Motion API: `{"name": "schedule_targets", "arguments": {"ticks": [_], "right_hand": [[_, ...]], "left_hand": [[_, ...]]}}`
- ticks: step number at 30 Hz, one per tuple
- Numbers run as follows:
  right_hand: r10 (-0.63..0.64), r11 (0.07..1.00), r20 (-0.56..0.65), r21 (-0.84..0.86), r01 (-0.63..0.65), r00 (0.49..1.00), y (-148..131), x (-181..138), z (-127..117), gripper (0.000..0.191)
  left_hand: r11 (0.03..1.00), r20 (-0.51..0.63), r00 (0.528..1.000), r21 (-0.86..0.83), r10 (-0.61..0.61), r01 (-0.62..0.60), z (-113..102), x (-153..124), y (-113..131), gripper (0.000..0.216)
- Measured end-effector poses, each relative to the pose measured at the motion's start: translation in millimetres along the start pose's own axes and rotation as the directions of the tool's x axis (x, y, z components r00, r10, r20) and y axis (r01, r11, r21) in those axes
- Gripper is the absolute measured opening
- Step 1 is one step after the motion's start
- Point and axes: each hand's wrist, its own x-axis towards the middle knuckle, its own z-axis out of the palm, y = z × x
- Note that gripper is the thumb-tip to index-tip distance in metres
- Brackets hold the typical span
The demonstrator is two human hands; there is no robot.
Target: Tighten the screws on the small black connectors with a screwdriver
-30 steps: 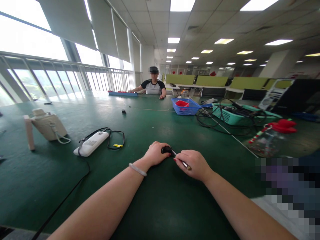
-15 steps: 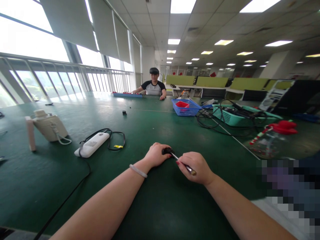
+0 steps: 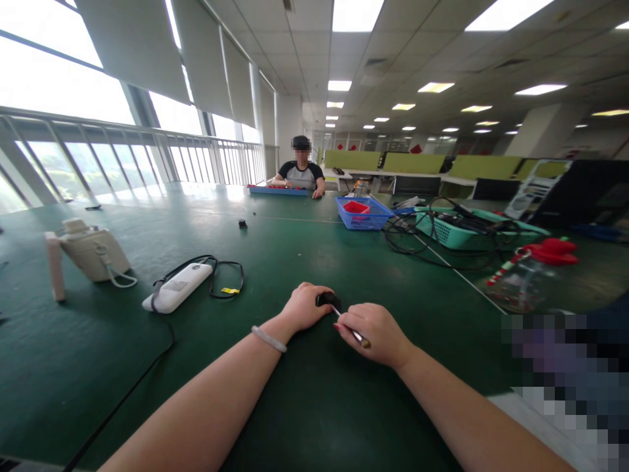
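Observation:
My left hand [image 3: 303, 305] rests on the green table [image 3: 275, 255], its fingers curled round a small black part [image 3: 326, 299]. Beside it, my right hand [image 3: 374, 332] pinches a thin metal tool with a brass-coloured end [image 3: 358, 337]. The tool's tip points into the black part. A pale bracelet [image 3: 268, 339] circles my left wrist. Both hands sit close together near the table's middle front.
A white power bank with a black cable [image 3: 177, 287] lies to the left, a beige device [image 3: 93, 252] further left. A blue basket [image 3: 364, 212], a teal tray of cables [image 3: 457, 229] and a red-capped bottle [image 3: 531, 272] stand on the right. Another person [image 3: 301, 172] sits at the far end.
Both hands stay together on the black part. My right hand has shifted the thin tool slightly, and the view has drifted a little.

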Motion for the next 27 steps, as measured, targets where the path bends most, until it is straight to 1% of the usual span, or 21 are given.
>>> {"name": "schedule_targets", "arguments": {"ticks": [5,9,13,16,19,21,23,25,27], "right_hand": [[0.004,1.0,-0.044,-0.017,-0.005,0.999,-1,0,-1,0.028],[0.026,1.0,-0.051,-0.005,-0.026,0.998,-1,1,-3,0.028],[0.059,0.998,-0.08,-0.022,-0.061,0.995,0,0,-3,0.027],[0.112,0.994,-0.101,-0.001,-0.112,0.989,4,-1,-2,0.025],[0.211,0.976,-0.095,0.069,-0.205,0.973,9,-2,1,0.025],[0.294,0.95,-0.098,0.138,-0.279,0.951,13,-3,2,0.026],[0.39,0.908,-0.134,0.219,-0.357,0.911,17,-4,3,0.027],[0.502,0.843,-0.182,0.319,-0.433,0.845,21,-5,4,0.03],[0.614,0.752,-0.204,0.446,-0.486,0.763,24,-7,3,0.034]], "left_hand": [[1.0,-0.01,1.0,-0.015,0.003,-0.003,-1,0,1,0.039],[0.999,-0.03,0.999,-0.029,0.013,-0.014,0,0,1,0.042],[0.999,-0.029,1.0,-0.038,-0.007,0.005,0,0,2,0.044],[0.999,-0.02,1.0,-0.033,-0.021,0.02,-1,-1,3,0.042],[0.999,-0.012,1.0,-0.033,-0.012,0.012,-2,-1,4,0.038],[1.0,-0.008,1.0,-0.03,-0.005,0.005,-2,-2,4,0.035],[1.0,-0.006,1.0,-0.025,0.001,-0.001,-2,-2,3,0.035],[1.0,-0.009,1.0,-0.023,0.01,-0.011,-1,-2,2,0.037],[1.0,-0.013,1.0,-0.021,0.019,-0.02,-1,-2,1,0.04]]}}
